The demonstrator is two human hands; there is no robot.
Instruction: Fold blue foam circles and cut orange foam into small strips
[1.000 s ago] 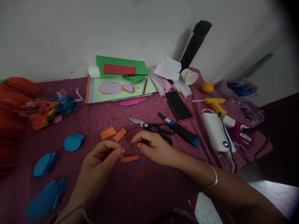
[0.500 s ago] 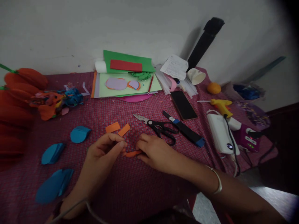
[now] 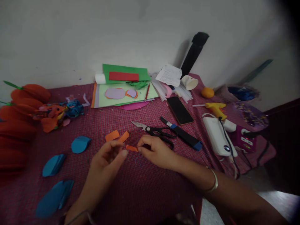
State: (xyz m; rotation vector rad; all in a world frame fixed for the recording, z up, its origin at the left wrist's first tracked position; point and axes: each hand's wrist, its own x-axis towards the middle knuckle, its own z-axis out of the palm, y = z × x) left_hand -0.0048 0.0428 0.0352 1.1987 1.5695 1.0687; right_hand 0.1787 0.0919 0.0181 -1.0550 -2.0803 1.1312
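1. Orange strip (image 3: 132,148): narrow and slightly tilted, it lies between the two hands above the checked cloth (image 3: 103,120), its right end at the right hand's fingertips.
2. The right hand (image 3: 158,153) pinches that end between thumb and forefinger, the other fingers curled in; a pale bangle (image 3: 215,181) circles the wrist.
3. The left hand (image 3: 105,162) is half curled, with thumb and index tips near each other, just beside the strip's other end. The view is dim and a little blurred here, so I cannot tell whether these fingers grip anything.
4. Just beyond the left fingers lie two more orange pieces, a wider one (image 3: 112,135) and a narrower one (image 3: 124,136).
5. Black-handled scissors (image 3: 159,132) lie behind the right hand, blades pointing left; a black-and-blue cutter (image 3: 185,134) lies to their right, near a dark phone (image 3: 180,110).
6. Left of the left hand, three blue paper shapes (image 3: 80,144) are spread in a loose row.
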